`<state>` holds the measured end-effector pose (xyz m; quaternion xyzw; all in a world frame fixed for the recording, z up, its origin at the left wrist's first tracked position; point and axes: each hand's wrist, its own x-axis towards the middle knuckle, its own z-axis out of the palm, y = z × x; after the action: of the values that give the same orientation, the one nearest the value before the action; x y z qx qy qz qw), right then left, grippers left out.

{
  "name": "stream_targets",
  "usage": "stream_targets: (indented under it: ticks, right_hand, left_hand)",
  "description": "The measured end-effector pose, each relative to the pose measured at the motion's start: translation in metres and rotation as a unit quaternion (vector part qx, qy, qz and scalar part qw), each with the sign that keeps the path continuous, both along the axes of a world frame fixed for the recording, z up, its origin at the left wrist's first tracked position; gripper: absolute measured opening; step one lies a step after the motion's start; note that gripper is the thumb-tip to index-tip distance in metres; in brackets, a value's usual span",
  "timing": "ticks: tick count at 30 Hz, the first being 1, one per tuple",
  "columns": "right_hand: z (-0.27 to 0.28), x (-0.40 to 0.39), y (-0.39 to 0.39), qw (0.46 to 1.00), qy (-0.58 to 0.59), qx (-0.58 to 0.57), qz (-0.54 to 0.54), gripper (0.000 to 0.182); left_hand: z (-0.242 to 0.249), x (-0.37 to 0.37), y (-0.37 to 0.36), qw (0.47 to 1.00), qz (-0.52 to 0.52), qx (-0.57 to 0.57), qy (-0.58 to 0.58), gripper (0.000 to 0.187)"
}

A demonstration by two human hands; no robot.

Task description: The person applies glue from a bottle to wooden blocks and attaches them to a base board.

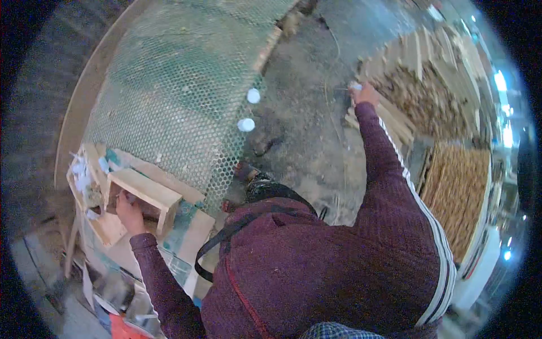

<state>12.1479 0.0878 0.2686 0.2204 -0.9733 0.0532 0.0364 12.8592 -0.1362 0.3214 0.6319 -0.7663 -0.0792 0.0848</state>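
Note:
My right hand [368, 94] is stretched far forward, its fingers closed on a small white object [355, 86] too blurred to name. It is over the floor, beside the near edge of the stacked wooden strips [409, 85]. On the other side, my left hand [131, 214] reaches into the opening of a pale wooden box [148, 189]. Its fingers look curled in the shadow there, and anything they hold is hidden. White pieces [82, 175] lie in a compartment left of that box.
A large green honeycomb-mesh surface [169, 85] spreads ahead and left, with two white round pieces [253, 95] [246, 124] at its right edge. Another bundle of wooden strips [456, 195] stands at the right. A thin cord crosses the grey floor [307, 90].

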Motion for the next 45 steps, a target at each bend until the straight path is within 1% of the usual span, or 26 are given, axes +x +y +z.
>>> stream_targets:
  ticks: [2,4,6,8,9,11,13,14,16,17,20,23,25,27,30,32,35,36,38,39,40,41,42,43,44,45]
  right_hand:
    - [0.001,0.005,0.038,0.999,-0.001,-0.01,-0.048,0.04]
    - [-0.003,0.007,0.099,0.993,0.035,0.027,-0.11,0.046]
    - [-0.002,0.022,0.185,0.971,0.001,0.072,-0.227,0.048]
    - [0.022,0.085,0.268,0.949,0.043,0.058,-0.307,0.035]
    - [0.01,0.106,0.331,0.937,0.059,0.058,-0.339,0.035]
    - [0.015,0.169,0.435,0.908,0.017,0.121,-0.402,0.035]
    - [0.025,0.241,0.52,0.86,0.021,0.156,-0.485,0.035]
    - [0.029,0.273,0.561,0.844,0.019,0.16,-0.511,0.035]
    - [0.033,0.347,0.633,0.804,0.082,0.166,-0.565,0.035]
    - [0.06,0.381,0.643,0.785,0.038,0.142,-0.602,0.037]
    - [0.096,0.48,0.705,0.711,0.054,0.146,-0.686,0.039]
    - [0.097,0.573,0.776,0.672,0.098,0.189,-0.709,0.043]
    - [0.098,0.606,0.778,0.637,0.077,0.156,-0.751,0.045]
    - [0.091,0.623,0.774,0.607,0.058,0.122,-0.783,0.048]
    - [0.057,0.614,0.767,0.63,0.063,0.108,-0.767,0.058]
    - [0.035,0.589,0.761,0.698,0.085,0.103,-0.703,0.067]
    - [0.059,0.521,0.689,0.742,0.086,0.041,-0.663,0.071]
    - [0.045,0.51,0.692,0.749,0.086,0.039,-0.656,0.071]
    - [-0.017,0.488,0.696,0.835,-0.048,0.19,-0.515,0.062]
    - [-0.048,0.47,0.707,0.829,-0.059,0.182,-0.526,0.062]
    - [-0.072,0.451,0.718,0.832,-0.074,0.171,-0.522,0.061]
    - [-0.08,0.423,0.72,0.873,-0.032,-0.119,-0.472,0.06]
    - [-0.014,0.403,0.62,0.818,-0.067,-0.022,-0.57,0.06]
    - [-0.062,0.378,0.659,0.9,-0.081,0.132,-0.407,0.063]
    - [-0.062,0.354,0.643,0.885,-0.12,0.178,-0.413,0.072]
    - [-0.061,0.32,0.631,0.898,-0.119,0.142,-0.4,0.074]
  left_hand:
    - [0.001,0.011,-0.004,0.999,-0.052,0.002,0.009,0.038]
    - [0.004,0.016,-0.004,0.997,-0.073,0.003,-0.026,0.031]
    - [-0.008,0.029,-0.009,0.994,-0.099,0.001,-0.054,0.03]
    - [-0.014,0.042,-0.015,0.99,-0.121,-0.004,-0.077,0.029]
    - [-0.015,0.045,-0.017,0.985,-0.153,-0.019,-0.077,0.029]
    - [-0.016,0.046,-0.018,0.975,-0.209,-0.033,-0.071,0.029]
    - [-0.011,0.04,-0.021,0.965,-0.193,-0.019,-0.175,0.025]
    - [-0.014,0.04,-0.026,0.96,-0.226,-0.019,-0.166,0.022]
    - [-0.008,0.036,-0.024,0.952,-0.25,-0.027,-0.174,0.028]
    - [-0.007,0.033,-0.024,0.945,-0.252,-0.033,-0.206,0.029]
    - [-0.014,0.038,-0.032,0.92,-0.287,-0.07,-0.256,0.035]
    - [-0.024,0.048,-0.05,0.912,-0.325,-0.086,-0.234,0.038]
    - [-0.025,0.046,-0.055,0.908,-0.28,-0.065,-0.305,0.04]
    - [-0.014,0.039,-0.046,0.908,-0.297,-0.049,-0.29,0.039]
    - [-0.002,0.031,-0.042,0.907,-0.303,-0.022,-0.292,0.038]
    - [0.006,0.032,-0.042,0.903,-0.295,-0.013,-0.313,0.038]
    - [0.017,0.029,-0.027,0.924,-0.29,0.005,-0.25,0.04]
    - [0.017,0.027,-0.02,0.926,-0.295,-0.004,-0.237,0.042]
    - [0.013,0.043,-0.024,0.933,-0.306,-0.027,-0.187,0.047]
    - [0.008,0.043,-0.035,0.911,-0.349,-0.033,-0.216,0.05]
    - [-0.003,0.05,-0.041,0.927,-0.242,-0.026,-0.287,0.051]
    - [0.016,0.041,-0.015,0.952,-0.271,-0.009,-0.144,0.048]
    - [0.039,0.022,0.006,0.957,-0.225,0.03,-0.181,0.045]
    - [0.028,0.031,0.002,0.968,-0.192,-0.022,-0.159,0.043]
    - [0.034,0.031,0.008,0.977,-0.176,-0.03,-0.115,0.045]
    - [0.033,0.037,0.007,0.978,-0.198,-0.056,-0.032,0.043]
